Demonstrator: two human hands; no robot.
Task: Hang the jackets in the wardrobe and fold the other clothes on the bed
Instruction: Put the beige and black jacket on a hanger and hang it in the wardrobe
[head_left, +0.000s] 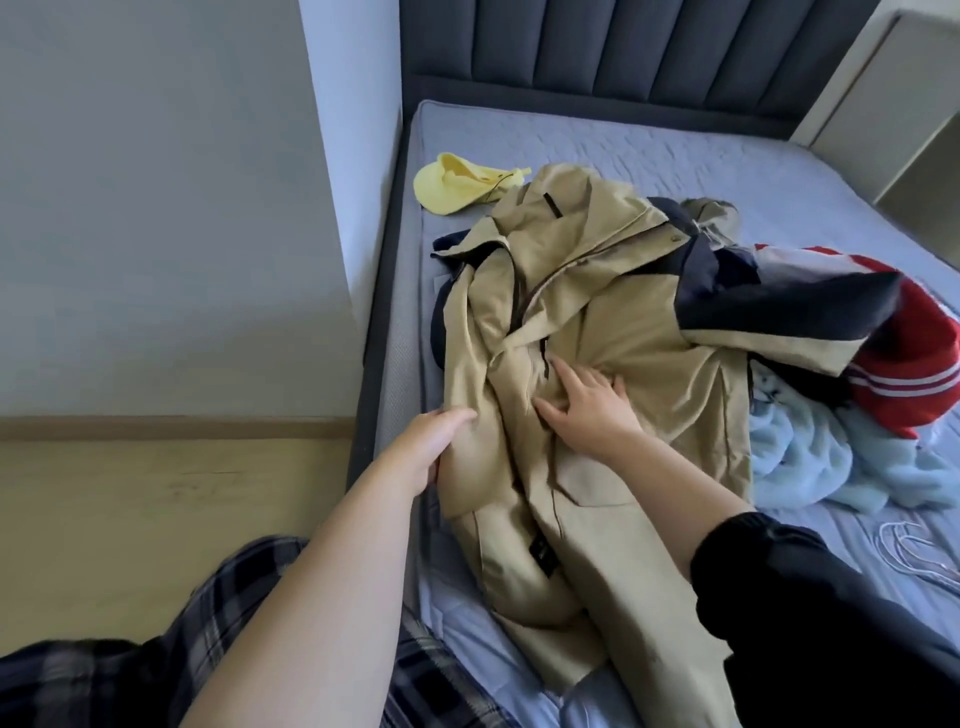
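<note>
1. Centre frame: looking at a tan jacket (597, 312) sprawled front-up on the bed (727, 156), collar toward the top, hem toward the bottom.
2. Gripping its left edge with the left hand (441, 441), fingers curled under the cloth.
3. Pressing flat on the front, just beside the zip, with the right hand (587, 410), fingers spread wide and holding nothing.
4. Reads as the jacket step: smoothing and straightening, not yet lifting off the bed.
5. Right of frame, waiting to be folded: a red top (914, 364) and a pale blue fleece (810, 457) below it. Upper left of the pile, a yellow cap (457, 182).
6. Draped over the jacket's upper right, navy cloth (779, 301); hard to tell whether lining or a separate garment.
7. Lower right: what look like white hangers (906, 551) on the mattress, well apart from both hands.
8. Next, most likely: reaching for a hanger and finding the shoulders. Calls for freeing the navy-covered side first, or risking dragging the pile along.
</note>
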